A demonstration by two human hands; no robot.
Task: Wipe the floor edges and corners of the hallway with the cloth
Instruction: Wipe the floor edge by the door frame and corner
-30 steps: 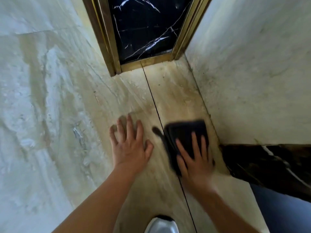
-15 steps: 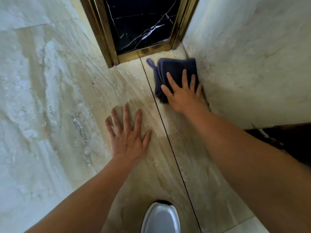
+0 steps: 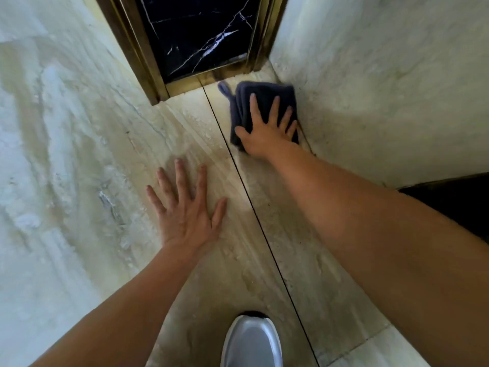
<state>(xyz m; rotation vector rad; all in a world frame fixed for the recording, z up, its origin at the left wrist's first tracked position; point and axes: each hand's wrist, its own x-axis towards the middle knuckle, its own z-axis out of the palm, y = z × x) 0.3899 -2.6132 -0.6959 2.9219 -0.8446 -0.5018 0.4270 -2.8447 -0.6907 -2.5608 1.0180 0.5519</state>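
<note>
Head view: the folded dark cloth (image 3: 267,90) lies on the floor (image 3: 185,128) in the upper right of centre. Its right edge is against the base of the pale wall (image 3: 370,88), just short of the corner at the brass door frame (image 3: 132,43). The right hand (image 3: 267,133) presses flat on it with fingers spread and straight, not curled round it. The left hand (image 3: 188,215), lower centre, is splayed on the bare floor as a brace and holds nothing. To do this step well, keep the palm weight over the wall-side edge and drive the fold fully into the corner. The cloth's long axis runs up the frame, parallel to the wall base. Its hanging loop (image 3: 223,88) points toward the upper left.
</note>
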